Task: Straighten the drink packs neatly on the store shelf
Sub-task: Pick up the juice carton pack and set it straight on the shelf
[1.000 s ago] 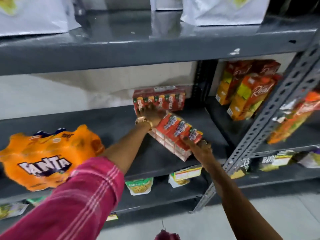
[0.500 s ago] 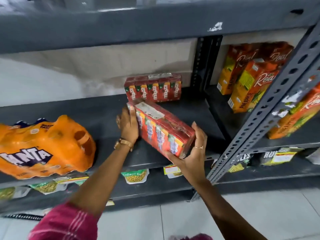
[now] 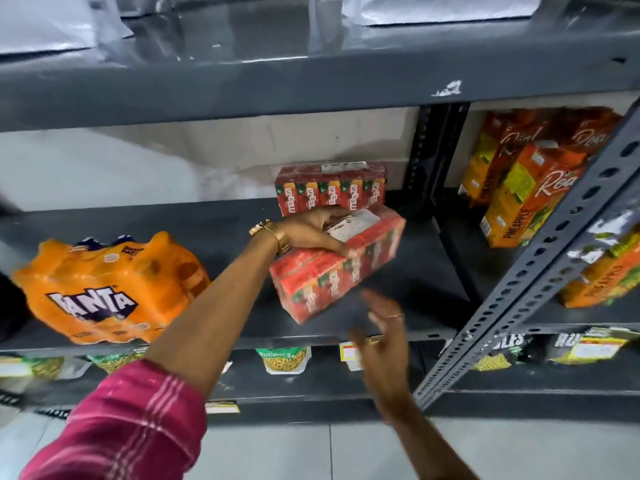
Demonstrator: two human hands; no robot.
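Observation:
A red shrink-wrapped Maaza drink pack [image 3: 341, 268] stands skewed on the dark grey middle shelf [image 3: 221, 220], one end toward the front edge. My left hand [image 3: 317, 230] grips its top from above, fingers curled over the white label. Behind it a second red Maaza pack [image 3: 330, 188] stands upright and square against the back wall. My right hand [image 3: 384, 336] hovers below and in front of the skewed pack, fingers spread, touching nothing. An orange Fanta bottle pack [image 3: 104, 292] lies tilted at the shelf's left front.
A perforated grey upright [image 3: 540, 271] slants across the right side. Beyond it stand Real pineapple juice cartons [image 3: 526, 188]. Snack packets [image 3: 284, 358] hang under the shelf's front edge. Another grey shelf [image 3: 311, 77] with white bags runs overhead.
My right hand let go of the skewed Maaza pack and dropped away from it. My left hand shifted from the pack's end onto its top. The pack now rests on the shelf.

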